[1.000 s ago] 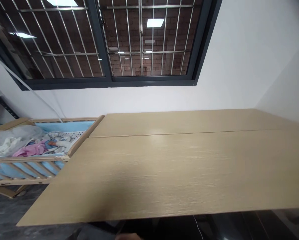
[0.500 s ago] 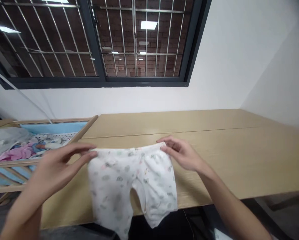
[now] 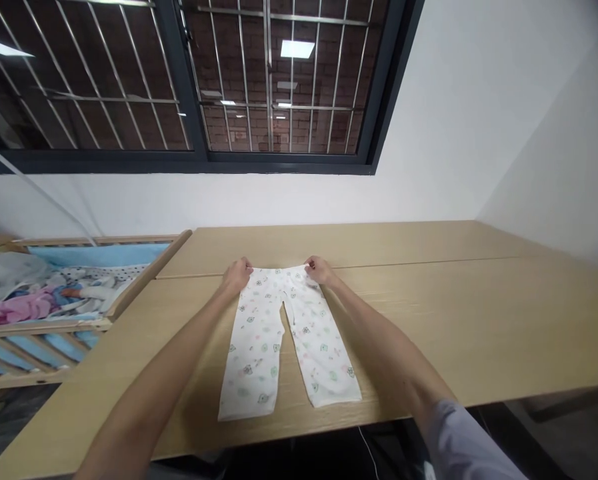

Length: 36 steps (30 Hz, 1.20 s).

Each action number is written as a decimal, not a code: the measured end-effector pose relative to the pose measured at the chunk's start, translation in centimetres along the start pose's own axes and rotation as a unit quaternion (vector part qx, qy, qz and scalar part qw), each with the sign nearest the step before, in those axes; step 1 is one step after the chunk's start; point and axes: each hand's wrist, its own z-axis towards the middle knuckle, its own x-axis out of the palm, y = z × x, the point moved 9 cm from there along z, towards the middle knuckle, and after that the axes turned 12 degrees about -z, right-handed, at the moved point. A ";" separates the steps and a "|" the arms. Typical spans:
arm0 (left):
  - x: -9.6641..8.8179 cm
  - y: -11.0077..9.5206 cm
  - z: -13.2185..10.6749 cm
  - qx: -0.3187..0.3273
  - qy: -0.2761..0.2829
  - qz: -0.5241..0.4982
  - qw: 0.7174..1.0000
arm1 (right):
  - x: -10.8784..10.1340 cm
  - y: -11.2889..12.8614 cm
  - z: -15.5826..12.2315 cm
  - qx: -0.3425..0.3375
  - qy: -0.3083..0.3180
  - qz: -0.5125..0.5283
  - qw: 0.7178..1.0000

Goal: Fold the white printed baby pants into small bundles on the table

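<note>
A pair of small white pants (image 3: 259, 333) with a pale green, grey and pink print lies spread on the wooden table (image 3: 429, 313). Its waistband points to the far side, and both legs extend toward me, slightly apart. My left hand (image 3: 238, 273) pinches the waistband's left corner. At the opposite corner, my right hand (image 3: 319, 270) grips the waistband between thumb and fingers. Both arms reach forward on either side of the pants. The leg hems rest near the table's front edge.
To the left stands a wooden crib (image 3: 43, 327) with a light blue lining, holding a pink cloth (image 3: 21, 307), other rumpled clothes and a translucent plastic bag (image 3: 13, 273). Behind the table are a white wall (image 3: 279, 200) and a dark-framed barred window (image 3: 283, 160).
Both hands have moved forward, away from me, carrying the waistband. The pants, which hung partly over the front edge, now lie flat with both legs stretched out on the table.
</note>
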 end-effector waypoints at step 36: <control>6.3 -10.8 -25.3 0.046 0.095 -0.243 0.964 | 1.9 2.4 3.7 0.031 0.002 0.049 0.998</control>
